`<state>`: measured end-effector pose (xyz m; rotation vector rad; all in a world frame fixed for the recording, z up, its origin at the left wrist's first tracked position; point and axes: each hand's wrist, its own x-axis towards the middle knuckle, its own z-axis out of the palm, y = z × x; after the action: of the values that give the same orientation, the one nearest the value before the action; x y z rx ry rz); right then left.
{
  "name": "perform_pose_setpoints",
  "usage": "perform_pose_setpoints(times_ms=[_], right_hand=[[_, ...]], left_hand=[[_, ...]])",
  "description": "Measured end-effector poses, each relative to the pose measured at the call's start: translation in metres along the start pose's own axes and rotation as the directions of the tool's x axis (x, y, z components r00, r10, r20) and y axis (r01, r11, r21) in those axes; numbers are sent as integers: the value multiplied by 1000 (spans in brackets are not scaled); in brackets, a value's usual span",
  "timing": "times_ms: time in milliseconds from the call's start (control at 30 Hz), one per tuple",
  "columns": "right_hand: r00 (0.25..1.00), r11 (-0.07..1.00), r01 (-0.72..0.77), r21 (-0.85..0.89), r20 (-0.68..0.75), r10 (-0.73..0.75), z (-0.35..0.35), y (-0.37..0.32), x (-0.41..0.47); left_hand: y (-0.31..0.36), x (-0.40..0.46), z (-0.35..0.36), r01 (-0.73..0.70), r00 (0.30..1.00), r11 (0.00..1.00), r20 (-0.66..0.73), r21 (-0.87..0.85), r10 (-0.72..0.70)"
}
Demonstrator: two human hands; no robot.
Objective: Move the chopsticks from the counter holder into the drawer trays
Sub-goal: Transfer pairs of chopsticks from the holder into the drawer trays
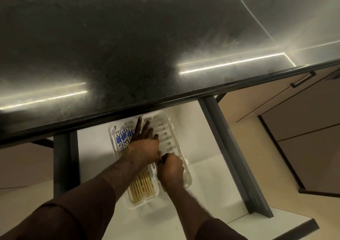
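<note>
Nearest the camera, two forearms in dark sleeves reached forward into an open drawer (211, 190), white-floored, pulled out from under the dark bench (128, 46).

Right hand (172, 170): curled into a loose fist over the near end of the right tray (166, 129), knuckles up. Whether it gripped anything could not be told; the palm side was hidden and the light was poor, though it may have pinched something slim at the wall between the trays.

Left hand (145, 144): just beyond and touching the right hand at the thumb side. Fingers spread and flat, pointing away toward the bench, resting across the wall between the two trays. Open, holding nothing that showed.

Chopsticks (142, 184): a packed row already lying in the left tray (128, 205), pale wooden shafts toward the camera, blue-and-white patterned ends at the far side. Long axis ran near to far, parallel with the trays and with the left hand's fingers. They lay directly under and to the left of the left hand.

Right tray: slotted floor, looked empty where visible.

Farthest: the bench top carried no holder in view.

Judgement: the next chopsticks would go to the right tray, laid along the same near-to-far axis; the right hand sat nearer to it.
</note>
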<state>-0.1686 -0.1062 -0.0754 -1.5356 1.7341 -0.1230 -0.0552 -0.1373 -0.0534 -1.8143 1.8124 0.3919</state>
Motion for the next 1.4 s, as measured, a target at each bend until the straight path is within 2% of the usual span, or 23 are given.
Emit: perform_pose_setpoints(times_ms=[167, 367, 467, 733, 867, 1000, 1100, 1167, 1267, 1400], right_hand=[[997, 990, 54, -127, -40, -60, 1, -2, -1], [988, 956, 145, -256, -11, -153, -1, 0, 0], [985, 946, 169, -276, 6, -174, -2, 1, 1], [983, 951, 181, -250, 30, -179, -19, -3, 3], [986, 965, 165, -204, 20, -164, -49, -16, 0], [987, 974, 157, -160, 1, -159, -93, -33, -12], [974, 970, 214, -116, -49, -221, -127, -51, -37], [958, 962, 267, -55, -92, -271, -146, -65, -57], [911, 926, 377, 4, -182, -370, -173, -88, -99], [806, 846, 532, -46, -281, -522, -200, -116, -158]], left_hand=[[0, 5, 2, 0, 1000, 1000, 2, -24, 0], [2, 8, 2, -14, 999, 1000, 42, -9, 14], [4, 6, -3, -8, 996, 1000, 84, -20, 9], [0, -4, -13, -52, 994, 995, 91, -80, 59], [-3, -21, -22, -99, 993, 981, -73, -167, 88], [-7, -52, -45, -176, 957, 934, -276, -310, 88], [-11, -83, -71, -237, 918, 817, -397, -526, 11], [-16, -106, -88, -301, 889, 753, -458, -585, -1], [-28, -144, -114, -385, 810, 703, -584, -597, -52], [-46, -207, -139, -521, 653, 600, -736, -607, -178]])
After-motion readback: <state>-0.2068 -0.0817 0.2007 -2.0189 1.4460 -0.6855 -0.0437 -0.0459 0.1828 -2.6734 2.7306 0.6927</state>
